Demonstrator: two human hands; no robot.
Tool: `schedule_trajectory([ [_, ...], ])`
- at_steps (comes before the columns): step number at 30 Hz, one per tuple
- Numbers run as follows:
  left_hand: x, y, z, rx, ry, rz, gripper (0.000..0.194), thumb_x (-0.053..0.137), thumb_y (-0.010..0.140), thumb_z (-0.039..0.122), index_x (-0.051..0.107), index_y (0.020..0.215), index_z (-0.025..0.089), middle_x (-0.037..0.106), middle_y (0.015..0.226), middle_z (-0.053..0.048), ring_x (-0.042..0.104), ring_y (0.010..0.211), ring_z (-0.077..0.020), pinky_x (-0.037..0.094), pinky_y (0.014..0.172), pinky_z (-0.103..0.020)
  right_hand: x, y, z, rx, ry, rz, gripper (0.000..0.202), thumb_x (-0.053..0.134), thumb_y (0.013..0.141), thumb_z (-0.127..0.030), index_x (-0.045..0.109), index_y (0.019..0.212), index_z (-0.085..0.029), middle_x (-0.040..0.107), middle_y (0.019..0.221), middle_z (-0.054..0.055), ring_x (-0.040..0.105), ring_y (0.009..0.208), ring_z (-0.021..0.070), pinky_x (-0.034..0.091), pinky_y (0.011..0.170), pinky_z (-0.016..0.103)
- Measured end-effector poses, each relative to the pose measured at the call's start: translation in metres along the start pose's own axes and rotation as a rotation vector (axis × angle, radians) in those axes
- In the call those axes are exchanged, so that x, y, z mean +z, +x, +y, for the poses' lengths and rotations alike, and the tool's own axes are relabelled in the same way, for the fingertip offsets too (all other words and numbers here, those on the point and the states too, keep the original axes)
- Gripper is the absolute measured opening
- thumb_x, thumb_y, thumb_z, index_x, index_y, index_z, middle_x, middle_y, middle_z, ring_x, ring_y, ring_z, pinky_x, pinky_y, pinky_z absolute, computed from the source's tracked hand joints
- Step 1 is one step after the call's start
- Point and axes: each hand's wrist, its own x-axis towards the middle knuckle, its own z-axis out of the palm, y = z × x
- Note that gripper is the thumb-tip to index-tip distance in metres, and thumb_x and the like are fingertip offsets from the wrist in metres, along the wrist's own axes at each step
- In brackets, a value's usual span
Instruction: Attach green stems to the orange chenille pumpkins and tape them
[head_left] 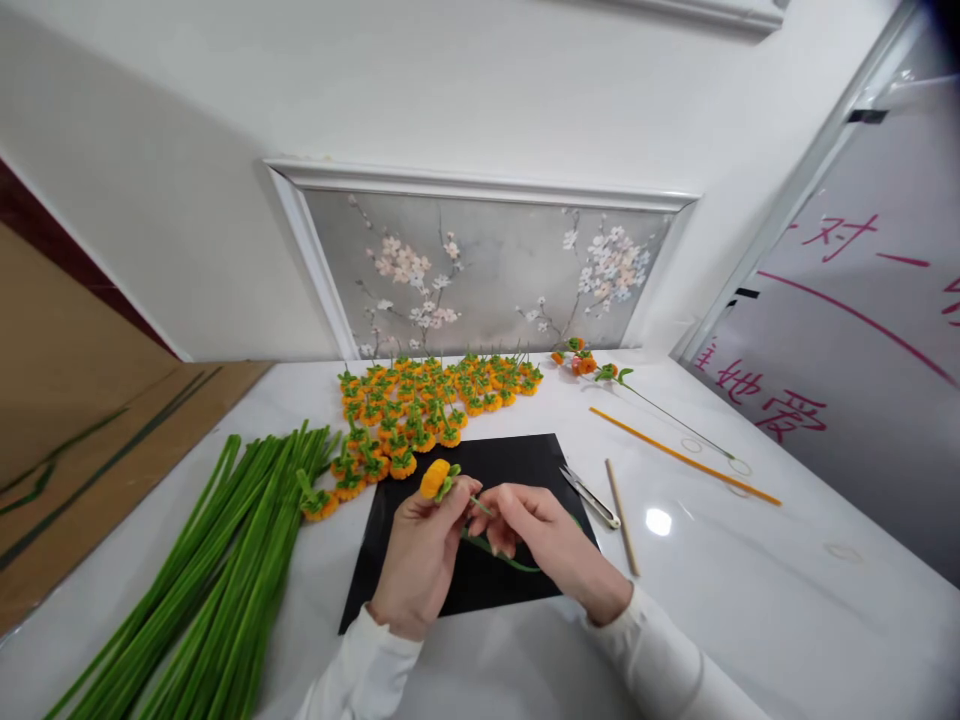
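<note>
My left hand (426,550) is closed on a small orange flower (436,479) with green leaves under its head. The flower tilts up to the left above a black mat (517,460). Close beside it, my right hand (529,520) pinches at the thin green stem (481,506) that runs from the flower. A longer green strip (517,566) curves beneath my right hand over the mat; whether it joins the stem is hidden by my fingers.
Rows of similar orange flowers (405,400) stand behind the mat. Green pipe cleaners (232,560) lie at left. To the right are small scissors (592,497), a wooden stick (622,517), an orange pipe cleaner (686,456) and a long-stemmed flower spray (583,364). A wall rises behind.
</note>
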Motion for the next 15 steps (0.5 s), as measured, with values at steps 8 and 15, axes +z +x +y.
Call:
schedule_trajectory([
  [8, 0.0043, -0.0035, -0.0024, 0.034, 0.008, 0.089, 0.021, 0.086, 0.054, 0.026, 0.072, 0.062, 0.013, 0.069, 0.068, -0.001, 0.060, 0.062, -0.0095, 0.050, 0.055, -0.016, 0.0074, -0.0026, 0.0049, -0.085, -0.226, 0.161, 0.023, 0.056, 0.086, -0.027, 0.062, 0.067, -0.016, 0.057, 0.061, -0.001, 0.046, 0.055, 0.0098, 0.035, 0.053, 0.022],
  [15, 0.0073, -0.0036, -0.0052, 0.126, 0.024, 0.184, 0.020, 0.087, 0.049, 0.023, 0.074, 0.063, 0.016, 0.072, 0.068, 0.000, 0.062, 0.068, -0.0099, 0.051, 0.065, -0.016, 0.0099, -0.0037, 0.0057, -0.482, -1.017, 0.370, 0.026, 0.049, 0.090, -0.018, 0.059, 0.067, -0.019, 0.062, 0.065, 0.003, 0.050, 0.065, 0.0153, 0.038, 0.065, 0.028],
])
